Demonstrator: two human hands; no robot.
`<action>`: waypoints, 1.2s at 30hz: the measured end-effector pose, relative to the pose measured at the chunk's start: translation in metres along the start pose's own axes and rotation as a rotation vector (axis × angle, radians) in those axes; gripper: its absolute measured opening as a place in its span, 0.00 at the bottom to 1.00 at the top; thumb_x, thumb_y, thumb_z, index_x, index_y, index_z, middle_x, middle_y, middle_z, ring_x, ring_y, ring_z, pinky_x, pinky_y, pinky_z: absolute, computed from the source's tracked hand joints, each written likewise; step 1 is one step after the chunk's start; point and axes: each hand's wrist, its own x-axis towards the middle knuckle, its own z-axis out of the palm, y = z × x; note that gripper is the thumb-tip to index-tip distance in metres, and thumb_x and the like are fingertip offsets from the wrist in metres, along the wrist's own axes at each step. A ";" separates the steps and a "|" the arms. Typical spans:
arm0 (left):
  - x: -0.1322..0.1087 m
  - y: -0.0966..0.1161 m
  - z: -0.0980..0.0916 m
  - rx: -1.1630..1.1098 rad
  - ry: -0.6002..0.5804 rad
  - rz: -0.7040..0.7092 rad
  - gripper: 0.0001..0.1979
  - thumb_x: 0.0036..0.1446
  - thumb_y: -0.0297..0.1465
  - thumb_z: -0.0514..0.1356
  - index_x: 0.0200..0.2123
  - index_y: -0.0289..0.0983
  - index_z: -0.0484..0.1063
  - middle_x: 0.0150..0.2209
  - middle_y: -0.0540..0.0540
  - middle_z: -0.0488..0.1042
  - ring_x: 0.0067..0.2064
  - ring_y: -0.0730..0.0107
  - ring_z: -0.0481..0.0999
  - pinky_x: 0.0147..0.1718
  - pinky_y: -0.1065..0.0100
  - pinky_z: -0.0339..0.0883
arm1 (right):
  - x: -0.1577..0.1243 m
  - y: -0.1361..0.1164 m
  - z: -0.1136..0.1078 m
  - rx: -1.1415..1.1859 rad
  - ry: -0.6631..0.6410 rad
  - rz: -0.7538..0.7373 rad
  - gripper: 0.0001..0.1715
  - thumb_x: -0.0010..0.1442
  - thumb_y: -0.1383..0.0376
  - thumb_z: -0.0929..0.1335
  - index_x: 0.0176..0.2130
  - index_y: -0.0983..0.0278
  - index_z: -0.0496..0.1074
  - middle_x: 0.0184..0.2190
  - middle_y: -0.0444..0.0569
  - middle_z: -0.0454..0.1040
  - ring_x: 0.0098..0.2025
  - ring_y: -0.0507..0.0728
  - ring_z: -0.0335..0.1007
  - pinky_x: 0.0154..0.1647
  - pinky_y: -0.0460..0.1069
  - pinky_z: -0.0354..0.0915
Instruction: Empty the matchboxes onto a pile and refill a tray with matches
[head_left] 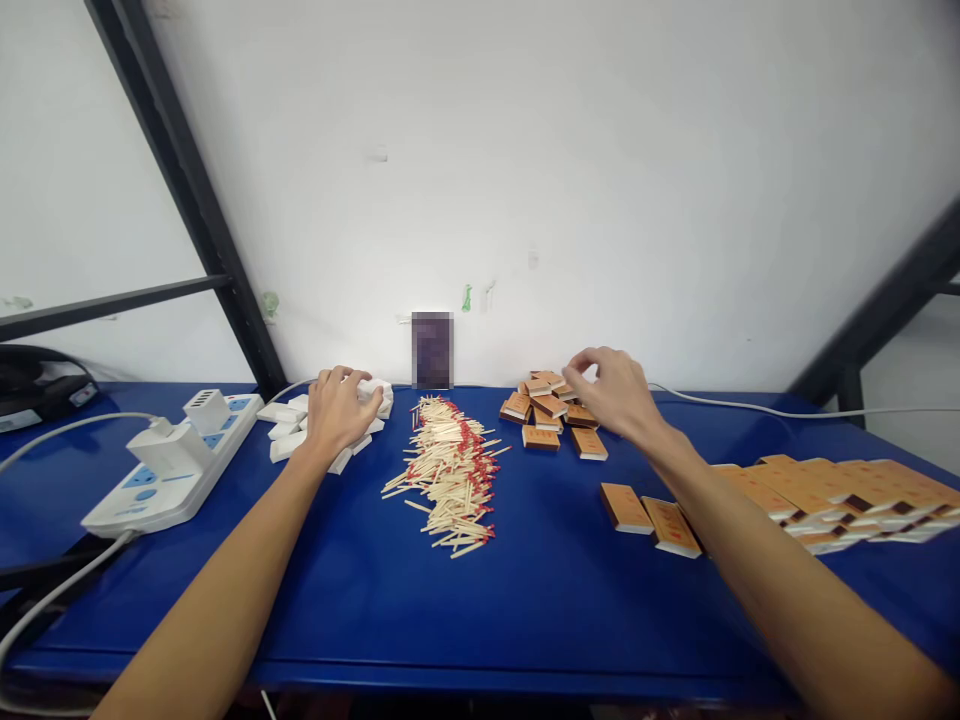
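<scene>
My left hand is over a pile of small white box trays, its thumb apart from the fingers, some of which are hidden behind the hand. My right hand hovers at the right edge of a heap of orange-brown matchbox covers; thumb and fingers are curved and apart, with nothing seen between them. Between the hands lies a long heap of loose red-tipped matches. Two orange matchboxes lie nearer me, beside my right forearm.
Rows of stacked matchboxes spread over the right side of the blue table. A white power strip with plugs and cables lies at the left. Behind the matches, a pixelated dark rectangle stands against the wall. Black metal bars frame the sides.
</scene>
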 end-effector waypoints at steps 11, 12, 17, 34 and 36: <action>-0.012 0.040 -0.003 -0.292 -0.016 0.274 0.13 0.63 0.34 0.53 0.40 0.38 0.77 0.41 0.42 0.78 0.47 0.55 0.70 0.50 0.54 0.63 | -0.085 0.012 -0.017 -0.735 -0.440 -0.448 0.15 0.58 0.54 0.67 0.40 0.60 0.75 0.30 0.61 0.79 0.44 0.72 0.73 0.41 0.61 0.61; -0.013 0.042 -0.003 -0.305 -0.021 0.286 0.13 0.63 0.33 0.53 0.40 0.38 0.77 0.41 0.43 0.78 0.46 0.55 0.70 0.50 0.54 0.63 | -0.083 0.014 -0.013 -0.729 -0.481 -0.432 0.13 0.59 0.57 0.67 0.39 0.61 0.75 0.29 0.60 0.79 0.43 0.71 0.74 0.41 0.60 0.61; -0.017 0.048 -0.003 -0.356 -0.035 0.316 0.13 0.64 0.32 0.52 0.37 0.38 0.77 0.39 0.44 0.78 0.44 0.58 0.70 0.48 0.56 0.62 | -0.069 -0.001 -0.005 -0.492 -0.338 -0.523 0.12 0.58 0.60 0.66 0.40 0.59 0.75 0.34 0.55 0.80 0.45 0.68 0.71 0.47 0.61 0.58; -0.029 0.060 -0.016 -0.553 -0.067 0.389 0.22 0.65 0.37 0.53 0.61 0.40 0.62 0.49 0.44 0.75 0.51 0.58 0.71 0.53 0.56 0.60 | -0.006 -0.099 0.079 1.304 -0.339 0.268 0.11 0.62 0.59 0.68 0.32 0.62 0.66 0.31 0.47 0.78 0.28 0.53 0.79 0.34 0.48 0.76; -0.028 0.063 -0.014 -0.532 -0.044 0.360 0.22 0.64 0.35 0.54 0.61 0.40 0.61 0.50 0.44 0.74 0.51 0.58 0.70 0.53 0.56 0.60 | -0.004 -0.100 0.085 1.348 -0.339 0.310 0.11 0.62 0.60 0.69 0.31 0.62 0.65 0.29 0.46 0.79 0.29 0.54 0.79 0.36 0.49 0.77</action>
